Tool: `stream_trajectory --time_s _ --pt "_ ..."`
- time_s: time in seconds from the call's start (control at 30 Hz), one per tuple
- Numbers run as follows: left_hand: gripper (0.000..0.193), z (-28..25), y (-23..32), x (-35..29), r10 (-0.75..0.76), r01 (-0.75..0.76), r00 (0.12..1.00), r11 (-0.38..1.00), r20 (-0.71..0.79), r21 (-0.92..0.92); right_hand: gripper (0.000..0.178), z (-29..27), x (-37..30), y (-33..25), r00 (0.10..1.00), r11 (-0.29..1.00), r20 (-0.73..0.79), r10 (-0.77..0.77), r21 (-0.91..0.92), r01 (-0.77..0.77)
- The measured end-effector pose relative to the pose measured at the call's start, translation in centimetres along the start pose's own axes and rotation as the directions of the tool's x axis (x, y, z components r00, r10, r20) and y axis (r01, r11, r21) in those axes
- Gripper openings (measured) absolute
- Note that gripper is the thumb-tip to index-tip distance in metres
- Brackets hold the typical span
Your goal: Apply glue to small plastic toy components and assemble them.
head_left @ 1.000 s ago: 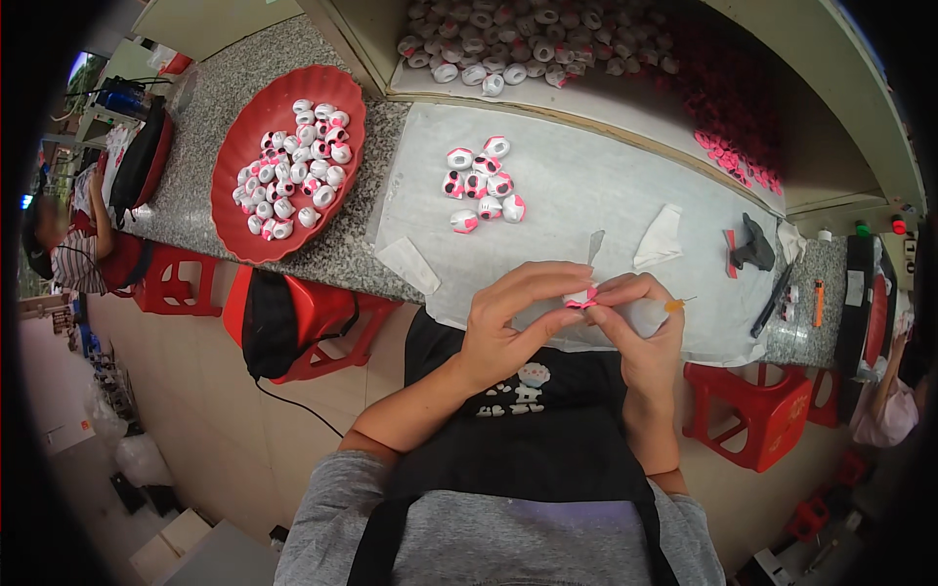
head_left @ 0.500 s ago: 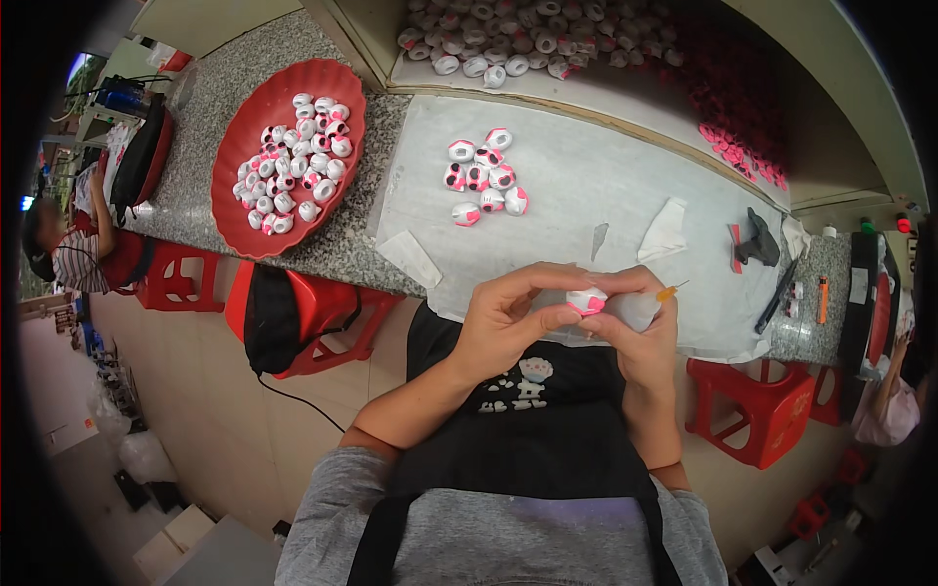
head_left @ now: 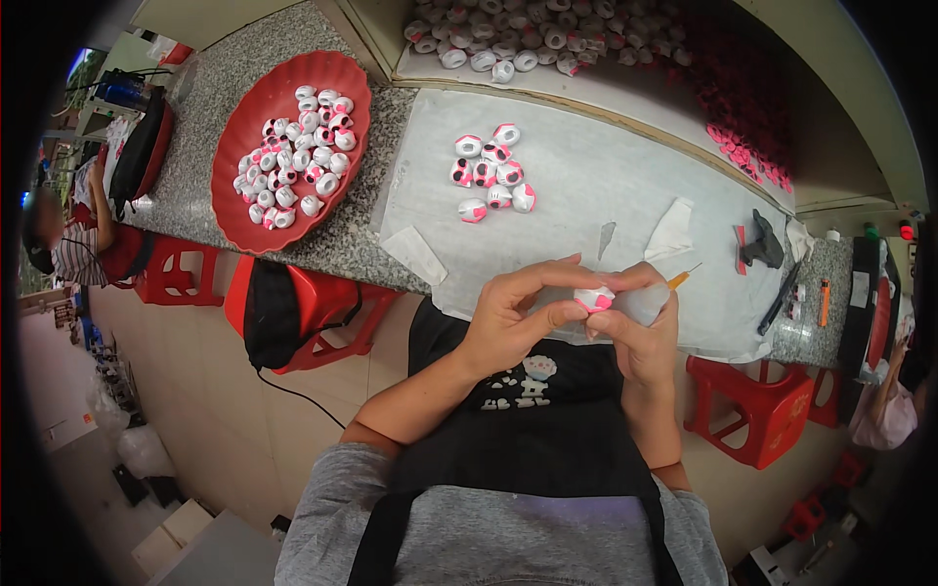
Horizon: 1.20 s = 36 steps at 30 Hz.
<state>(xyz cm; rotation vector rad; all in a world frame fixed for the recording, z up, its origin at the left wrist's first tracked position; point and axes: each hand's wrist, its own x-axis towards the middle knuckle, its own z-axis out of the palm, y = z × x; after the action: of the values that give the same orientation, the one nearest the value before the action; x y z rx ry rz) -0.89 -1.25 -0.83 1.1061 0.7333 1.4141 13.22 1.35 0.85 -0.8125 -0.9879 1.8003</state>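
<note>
Between the fingertips of both my hands is a small rounded white-and-pink piece [head_left: 593, 299], held just over the near edge of the work sheet. My left hand [head_left: 506, 317] pinches it from the left with thumb and forefinger. From the other side, my right hand [head_left: 645, 337] steadies it with thumb and forefinger. Tucked in that same right hand is a translucent squeeze bottle [head_left: 642, 307], whose orange needle tip [head_left: 678, 280] points up and to the right. Beyond my hands, several similar pieces [head_left: 485, 174] sit in a cluster on the white sheet [head_left: 567, 156].
At the left a red scalloped tray [head_left: 227, 176] holds many such pieces. A shelf [head_left: 567, 93] at the back carries more, with a pile of pink parts [head_left: 743, 156]. Paper scraps [head_left: 669, 229], dark cloth [head_left: 762, 242] and an orange tool [head_left: 824, 302] lie right. Red stools [head_left: 752, 410] flank me.
The piece has turned slightly between my fingertips. Both hands keep nearly the same place, and the bottle's needle tip has shifted a little up and right. The whole view has moved slightly.
</note>
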Motion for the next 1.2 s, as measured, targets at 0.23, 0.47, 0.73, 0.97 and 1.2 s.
stream_trajectory --time_s 0.23,0.47,0.73,0.97,1.2 --pt "0.024 0.1 -0.1 -0.4 0.039 -0.037 0.998 0.998 -0.047 0.041 0.025 0.6 0.0 -0.3 1.000 0.998 0.020 -0.017 -0.057 0.018" --pt "0.026 0.7 0.1 -0.6 -0.034 0.029 0.993 0.999 -0.114 -0.044 0.026 0.7 -0.2 -0.2 0.999 0.995 -0.010 -0.039 -0.096 0.038" --pt "0.025 1.1 -0.3 -0.9 -0.035 0.020 0.984 0.996 -0.172 -0.084 0.025 0.9 -0.1 -0.1 0.999 0.996 -0.019 -0.041 -0.081 0.039" --pt "0.023 0.8 -0.2 -0.7 -0.035 0.022 0.984 0.997 -0.175 -0.073 0.023 0.7 0.2 -0.1 0.999 0.998 -0.003 -0.032 -0.059 0.032" --pt "0.026 -0.1 0.0 -0.6 0.082 -0.081 0.995 0.996 0.059 -0.025 0.022 0.3 -0.9 -1.0 0.991 0.998 0.128 0.039 0.035 -0.044"
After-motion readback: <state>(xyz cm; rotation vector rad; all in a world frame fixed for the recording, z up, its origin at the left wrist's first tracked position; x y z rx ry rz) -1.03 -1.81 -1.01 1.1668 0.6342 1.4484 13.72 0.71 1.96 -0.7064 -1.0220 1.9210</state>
